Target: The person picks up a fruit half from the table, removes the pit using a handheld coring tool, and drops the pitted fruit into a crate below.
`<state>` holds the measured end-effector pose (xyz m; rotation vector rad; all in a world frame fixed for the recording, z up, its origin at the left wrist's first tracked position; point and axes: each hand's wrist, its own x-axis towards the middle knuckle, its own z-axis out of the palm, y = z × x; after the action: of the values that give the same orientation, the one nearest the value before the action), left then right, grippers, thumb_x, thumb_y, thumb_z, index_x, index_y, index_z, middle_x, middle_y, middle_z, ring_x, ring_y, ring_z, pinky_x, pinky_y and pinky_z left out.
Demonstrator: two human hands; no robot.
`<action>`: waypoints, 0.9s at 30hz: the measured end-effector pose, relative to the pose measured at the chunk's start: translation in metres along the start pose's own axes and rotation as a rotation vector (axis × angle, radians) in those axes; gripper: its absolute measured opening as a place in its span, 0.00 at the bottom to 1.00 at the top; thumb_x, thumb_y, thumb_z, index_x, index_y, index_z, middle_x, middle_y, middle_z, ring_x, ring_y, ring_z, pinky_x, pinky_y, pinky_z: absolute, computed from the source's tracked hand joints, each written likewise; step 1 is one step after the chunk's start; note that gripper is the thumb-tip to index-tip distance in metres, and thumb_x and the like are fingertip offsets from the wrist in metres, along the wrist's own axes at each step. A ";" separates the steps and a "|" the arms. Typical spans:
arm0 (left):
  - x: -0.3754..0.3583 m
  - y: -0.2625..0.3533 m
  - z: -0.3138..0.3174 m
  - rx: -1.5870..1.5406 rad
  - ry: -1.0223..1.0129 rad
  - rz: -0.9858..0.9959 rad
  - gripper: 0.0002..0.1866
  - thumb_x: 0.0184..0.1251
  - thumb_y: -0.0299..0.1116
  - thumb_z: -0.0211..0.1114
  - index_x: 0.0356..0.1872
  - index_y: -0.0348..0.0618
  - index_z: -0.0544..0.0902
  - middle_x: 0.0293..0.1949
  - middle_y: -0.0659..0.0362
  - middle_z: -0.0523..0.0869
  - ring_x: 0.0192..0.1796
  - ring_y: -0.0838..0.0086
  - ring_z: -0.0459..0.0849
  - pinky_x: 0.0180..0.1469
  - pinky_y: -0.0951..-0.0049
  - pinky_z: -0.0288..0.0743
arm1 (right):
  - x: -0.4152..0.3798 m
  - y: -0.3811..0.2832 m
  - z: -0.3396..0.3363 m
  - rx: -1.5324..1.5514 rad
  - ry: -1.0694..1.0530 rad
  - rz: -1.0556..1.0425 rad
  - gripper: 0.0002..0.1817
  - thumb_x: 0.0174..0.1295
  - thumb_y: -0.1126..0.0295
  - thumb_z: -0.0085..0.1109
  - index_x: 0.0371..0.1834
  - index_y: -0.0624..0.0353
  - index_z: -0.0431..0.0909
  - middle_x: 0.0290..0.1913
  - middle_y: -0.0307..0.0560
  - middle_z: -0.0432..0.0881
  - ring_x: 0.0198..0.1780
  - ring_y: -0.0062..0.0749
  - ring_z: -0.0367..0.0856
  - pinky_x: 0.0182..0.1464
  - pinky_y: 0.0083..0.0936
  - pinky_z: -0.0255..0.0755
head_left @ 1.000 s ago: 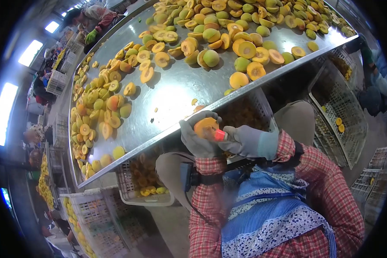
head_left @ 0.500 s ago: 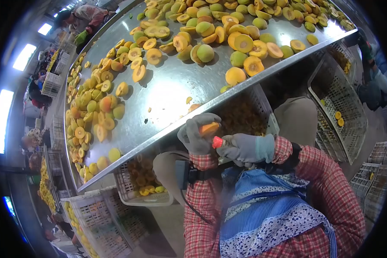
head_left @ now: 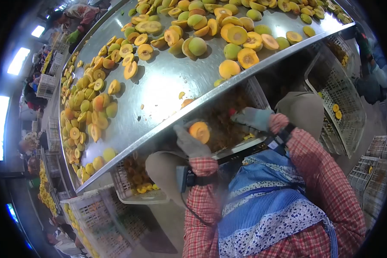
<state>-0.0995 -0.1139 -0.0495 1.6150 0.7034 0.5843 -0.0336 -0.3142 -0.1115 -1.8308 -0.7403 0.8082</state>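
My left hand (head_left: pixel 192 143), in a grey glove, holds a halved yellow peach (head_left: pixel 200 132) below the table's front edge, its orange cut face turned up. To the right, my right hand (head_left: pixel 251 118), also gloved, grips a small red-handled tool (head_left: pixel 232 112); only the red end shows, and any blade is hidden. Under both hands stands a plastic crate (head_left: pixel 259 95) with a brown, wet-looking mass of scraps inside. The metal table (head_left: pixel 159 88) beyond carries many peaches, some whole, many cut in half.
A second crate (head_left: pixel 120 182) with fruit pieces stands by my left knee. Stacked white crates (head_left: pixel 101 210) are at the lower left, and more crates (head_left: pixel 337 92) lie to the right. Across the table works a person in green gloves (head_left: pixel 73 36).
My hands have moved apart. The right hand with the red-handled tool went right and up over the crate; the left hand now shows the peach half's cut face. The view shifted slightly.
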 end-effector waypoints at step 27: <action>0.056 0.011 -0.210 -0.254 0.621 0.118 0.28 0.61 0.48 0.54 0.54 0.34 0.70 0.47 0.51 0.78 0.44 0.67 0.78 0.46 0.65 0.76 | -0.022 -0.070 0.009 -0.433 0.083 0.530 0.24 0.60 0.50 0.44 0.44 0.62 0.68 0.36 0.61 0.78 0.40 0.55 0.76 0.43 0.42 0.68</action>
<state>-0.2093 0.0688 -0.0066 1.2399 0.9414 1.2379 -0.0637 -0.3020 -0.0449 -2.4931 -0.3907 0.9473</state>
